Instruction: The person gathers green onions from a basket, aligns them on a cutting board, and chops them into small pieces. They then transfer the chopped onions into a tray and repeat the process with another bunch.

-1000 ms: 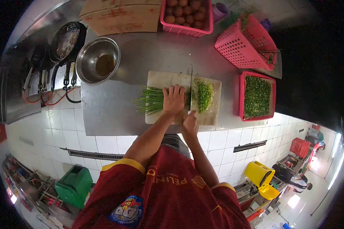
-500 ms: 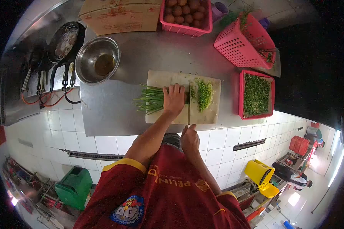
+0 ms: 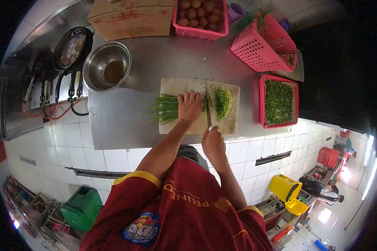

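My left hand (image 3: 190, 106) presses down on a bunch of long green onions (image 3: 166, 108), its fingers curled over their right end. The stalks lie sideways on a white cutting board (image 3: 171, 85), their tips hanging past its left edge. My right hand (image 3: 213, 141), below the board's front edge, is closed around the handle of a knife (image 3: 208, 106). Its blade stands just right of my left fingers, pointing away from me. To the right of the blade lies a pile of chopped green onion (image 3: 223, 102). The cut ends under my left hand are hidden.
Left of the board, a steel bowl (image 3: 90, 75) holds some brown liquid. A pink-red tray (image 3: 262, 102) of chopped greens stands right, below a pink basket (image 3: 255, 48). Behind are a crate (image 3: 201, 33) of brown round items and a cardboard box (image 3: 132, 21). Pans (image 3: 72, 48) sit far left.
My right hand has shifted slightly right, and the knife now leans, its handle end further right. My left hand stays on the green onions. The whole view has shifted slightly.
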Tool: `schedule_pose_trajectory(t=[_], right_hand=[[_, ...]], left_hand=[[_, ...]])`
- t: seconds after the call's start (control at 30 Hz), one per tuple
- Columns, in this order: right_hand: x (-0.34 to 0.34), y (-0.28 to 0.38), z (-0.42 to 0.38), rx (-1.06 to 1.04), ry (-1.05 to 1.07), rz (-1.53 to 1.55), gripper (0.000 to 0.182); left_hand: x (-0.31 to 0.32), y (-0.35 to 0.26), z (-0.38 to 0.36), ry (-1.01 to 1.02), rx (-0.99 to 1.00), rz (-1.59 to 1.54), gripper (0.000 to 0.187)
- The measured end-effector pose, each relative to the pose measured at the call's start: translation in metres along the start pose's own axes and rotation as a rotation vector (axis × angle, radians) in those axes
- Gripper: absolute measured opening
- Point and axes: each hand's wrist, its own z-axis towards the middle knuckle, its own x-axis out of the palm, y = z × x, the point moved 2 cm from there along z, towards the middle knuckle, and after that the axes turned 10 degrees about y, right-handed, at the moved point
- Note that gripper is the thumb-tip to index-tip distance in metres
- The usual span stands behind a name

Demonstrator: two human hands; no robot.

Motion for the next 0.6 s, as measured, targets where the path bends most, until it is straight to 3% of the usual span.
schedule_pose_trajectory(t=[0.1,0.2,0.3,0.37,0.43,0.6], right_hand=[[0.034,-0.013,-0.006,0.044,0.051,0.025,0.034],[0.071,-0.033,0.024,-0.038,-0.068,0.071,0.034],[0.066,-0.034,0.061,-0.305,-0.205,0.18,0.031],[0.058,-0.03,0.074,-0.308,-0.236,0.152,0.031],[0.03,-0.009,0.073,-0.18,-0.198,0.06,0.032],[0.001,0.007,0.006,-0.034,0.012,-0.025,0.035]], left_hand=[[-0.003,-0.001,0.0,0.066,-0.005,-0.011,0.029],[-0.004,0.0,0.005,0.117,-0.011,-0.001,0.031],[-0.005,0.002,0.005,0.092,-0.008,-0.023,0.03],[-0.002,-0.001,-0.001,0.078,0.006,-0.034,0.029],[-0.003,0.002,0.0,0.069,0.012,-0.011,0.029],[-0.002,0.002,0.0,0.066,0.008,-0.045,0.027]])
